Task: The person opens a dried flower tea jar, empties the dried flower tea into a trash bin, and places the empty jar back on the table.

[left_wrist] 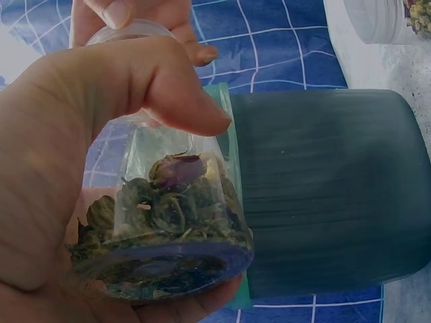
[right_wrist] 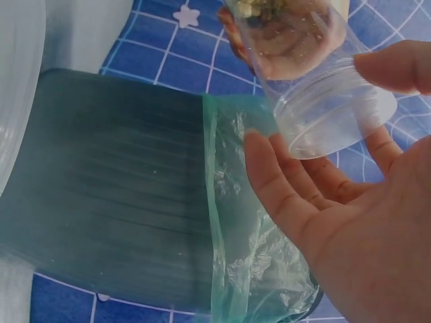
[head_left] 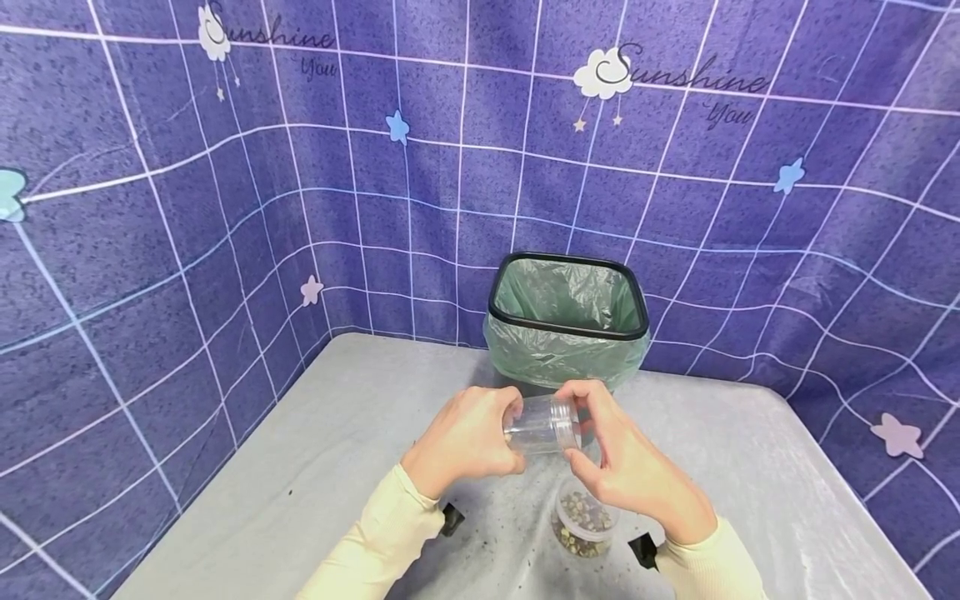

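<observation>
My left hand (head_left: 468, 433) grips a clear plastic jar (head_left: 536, 425) round its base end, with the jar tipped on its side and its threaded mouth toward the right. Dried leaves and a dark reddish bud (left_wrist: 178, 169) lie at the jar's base in the left wrist view. At the mouth, my right hand (head_left: 626, 462) holds the rim between thumb and fingers; its thumb (right_wrist: 394, 66) overlaps the threaded neck in the right wrist view. A second clear jar (head_left: 581, 537), holding dried pale and brown bits, stands on the table below my right hand.
Behind the hands stands a waste bin (left_wrist: 323, 188) with a black rim (head_left: 570, 329) and a green plastic liner (head_left: 562, 358). Small dark specks dot the grey-white table cover (head_left: 360, 400). A blue gridded curtain (head_left: 420, 208) hangs behind and at the left.
</observation>
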### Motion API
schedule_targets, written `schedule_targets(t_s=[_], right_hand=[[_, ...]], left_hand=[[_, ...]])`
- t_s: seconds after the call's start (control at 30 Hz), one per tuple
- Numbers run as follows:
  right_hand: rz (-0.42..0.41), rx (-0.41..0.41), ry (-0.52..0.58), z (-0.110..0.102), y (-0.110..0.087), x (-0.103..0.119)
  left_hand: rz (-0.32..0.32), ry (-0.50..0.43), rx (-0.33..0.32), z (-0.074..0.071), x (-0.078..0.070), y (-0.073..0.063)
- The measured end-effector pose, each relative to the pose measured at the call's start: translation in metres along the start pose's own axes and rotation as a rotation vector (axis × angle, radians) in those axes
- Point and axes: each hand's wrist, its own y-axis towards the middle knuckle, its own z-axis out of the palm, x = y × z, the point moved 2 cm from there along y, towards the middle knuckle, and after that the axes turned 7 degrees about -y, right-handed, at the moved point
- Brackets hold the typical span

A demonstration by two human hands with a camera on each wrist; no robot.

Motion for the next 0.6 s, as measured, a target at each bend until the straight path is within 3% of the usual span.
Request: schedule_targets(t_s=[0.23, 0.47, 0.6], right_hand=[[0.039, -0.059, -0.092, 0.003, 0.001, -0.002], [0.203, -0.157, -0.142, 0.008, 0.002, -0.001], [0.301, -0.158, -0.168, 0.010, 0.003, 0.000]], left_hand=[[0.002, -0.018, 0.001, -0.002, -0.002, -0.001], [-0.001, -0.021, -0.002, -0.003, -0.002, -0.001], [-0.002, -0.018, -0.004, -0.003, -0.002, -0.001]])
